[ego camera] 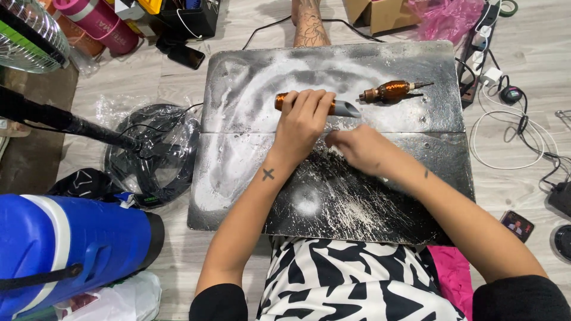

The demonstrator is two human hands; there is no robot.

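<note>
1. We see a dark board (250, 190) lying on the floor (178, 89), dusted with white powder, and it fills the middle of the view.
2. At the lower left lies a big blue jug (53, 249), well apart from the board.
3. Left of the board stands a fan base (156, 156) wrapped in clear plastic, with a black pole going up to the left.
4. Our left hand (302, 122) is clamped around a copper coil (284, 101) with a grey tip (346, 109). The coil lies across the far half of the board, and the tip sticks out to the right of the fingers.
5. Our right hand (358, 148) rests on the board just beside the left one, a little nearer to us. Its fingers are curled together; we cannot tell if they pinch something.
6. A second coil (392, 90) lies alone on the board, to the right of the first one and near its tip, not touching any hand.
7. On the floor at the right lie white cables (505, 128) and a small phone (517, 225).
</note>
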